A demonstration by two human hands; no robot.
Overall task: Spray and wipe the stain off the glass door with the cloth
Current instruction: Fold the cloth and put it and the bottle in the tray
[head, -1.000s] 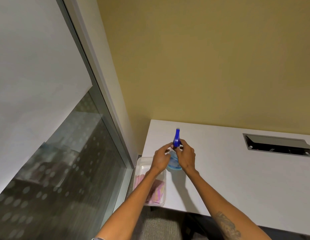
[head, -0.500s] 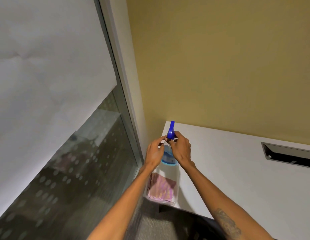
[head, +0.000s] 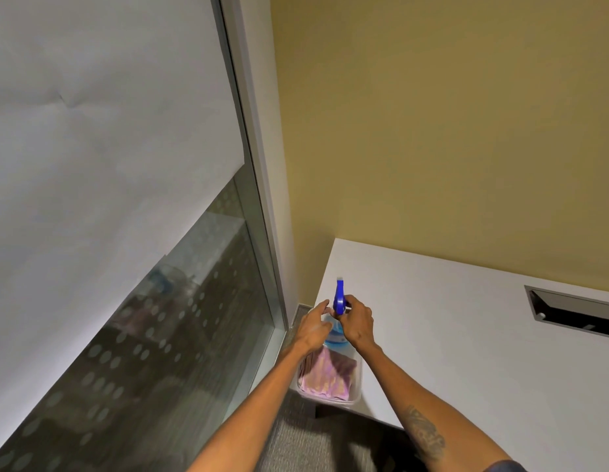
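A spray bottle [head: 339, 299] with a blue trigger head and a clear body of blue liquid is held upright over the table's left edge. My right hand [head: 357, 322] grips its neck. My left hand [head: 315, 327] lies against the bottle's left side with the fingers loosely spread. Below the hands, a pink cloth [head: 327, 374] lies folded in a clear plastic tub [head: 356, 390]. The glass door [head: 153, 335] fills the left; its upper part is covered by white paper, its lower part shows a dotted frosting. No stain can be made out on it.
A white table [head: 466, 335] runs along the yellow wall [head: 432, 131], with a dark cable slot [head: 575, 313] at the right. The door's metal frame [head: 259, 199] stands between glass and wall. Grey carpet [head: 296, 437] lies below.
The view has swung left toward the door. The bottle has come off the table and now sits over the tub. My left fingers have loosened on it.
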